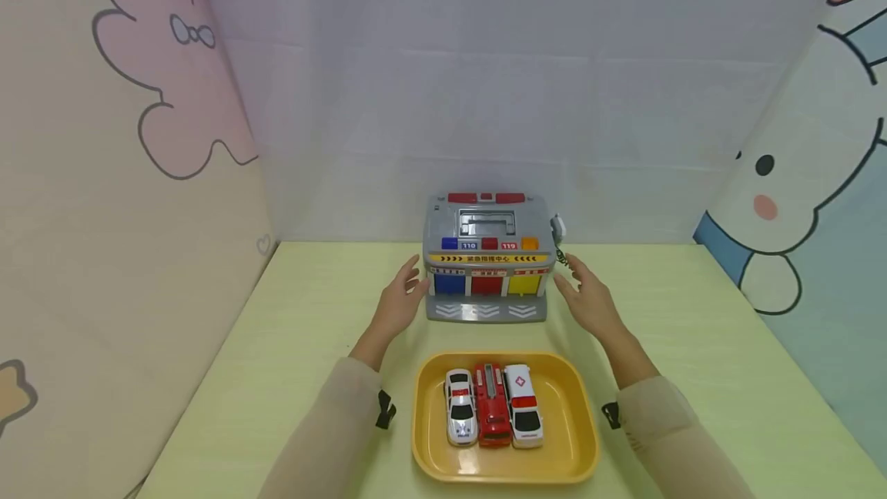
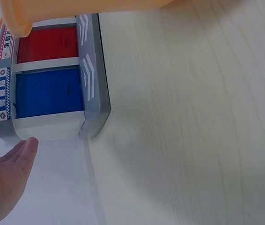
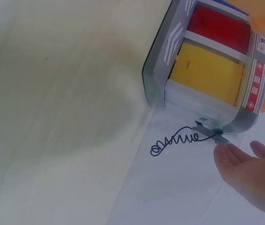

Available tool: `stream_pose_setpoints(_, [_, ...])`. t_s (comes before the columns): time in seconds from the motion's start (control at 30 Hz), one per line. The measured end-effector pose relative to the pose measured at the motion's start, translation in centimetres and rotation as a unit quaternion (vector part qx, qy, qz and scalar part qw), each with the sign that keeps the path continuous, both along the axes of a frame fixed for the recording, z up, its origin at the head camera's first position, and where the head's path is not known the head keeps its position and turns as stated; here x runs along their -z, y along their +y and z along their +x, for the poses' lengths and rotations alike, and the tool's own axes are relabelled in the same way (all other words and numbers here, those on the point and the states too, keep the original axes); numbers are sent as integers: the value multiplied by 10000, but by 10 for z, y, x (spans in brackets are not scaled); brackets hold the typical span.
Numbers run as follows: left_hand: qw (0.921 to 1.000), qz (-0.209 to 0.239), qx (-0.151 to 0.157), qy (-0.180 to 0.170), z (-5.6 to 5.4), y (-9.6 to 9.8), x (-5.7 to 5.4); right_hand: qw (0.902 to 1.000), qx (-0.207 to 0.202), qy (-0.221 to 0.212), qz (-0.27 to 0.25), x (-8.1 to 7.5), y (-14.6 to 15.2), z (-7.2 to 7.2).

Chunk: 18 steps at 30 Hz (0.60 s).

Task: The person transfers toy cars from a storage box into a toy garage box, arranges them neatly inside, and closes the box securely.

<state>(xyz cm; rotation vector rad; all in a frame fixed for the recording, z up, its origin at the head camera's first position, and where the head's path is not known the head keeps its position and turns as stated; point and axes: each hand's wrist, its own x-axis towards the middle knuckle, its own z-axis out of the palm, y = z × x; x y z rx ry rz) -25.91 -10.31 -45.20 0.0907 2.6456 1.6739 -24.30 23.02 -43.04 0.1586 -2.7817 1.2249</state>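
Note:
A grey toy emergency station [image 1: 488,256] stands at the back of the table, its blue, red and yellow garage doors down. My left hand [image 1: 400,300] is beside its left end, fingers extended, fingertips right at the side wall in the left wrist view. On the opposite end my right hand [image 1: 587,300] reaches up with spread fingers, close to the side that carries a small handset [image 1: 558,228]. A dark coiled cord [image 3: 179,137] hangs from there, near the right fingertips. Neither hand grips anything.
In front of the station sits a yellow tray [image 1: 570,468], between the forearms. A white police car [image 1: 460,408], a red fire truck [image 1: 492,410] and a white ambulance [image 1: 524,408] lie side by side in it. A pale curtain [image 1: 499,98] hangs behind the table.

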Motion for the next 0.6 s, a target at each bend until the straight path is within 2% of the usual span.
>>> stream_pose_setpoints(0.23, [10000, 23, -44, -46, -8, 3, 0, 9972, 120, -494, -540, -2, -4, -10])
stream_pose_setpoints(0.43, [9999, -40, -29, -149, -23, 6, -4, 9922, -7, -594, -1097, -5, -8, -22])
stream_pose_setpoints(0.6, [9995, 209, 15, -256, -32, 10, -8, 9857, -54, -743, -1509, -7, -12, -30])
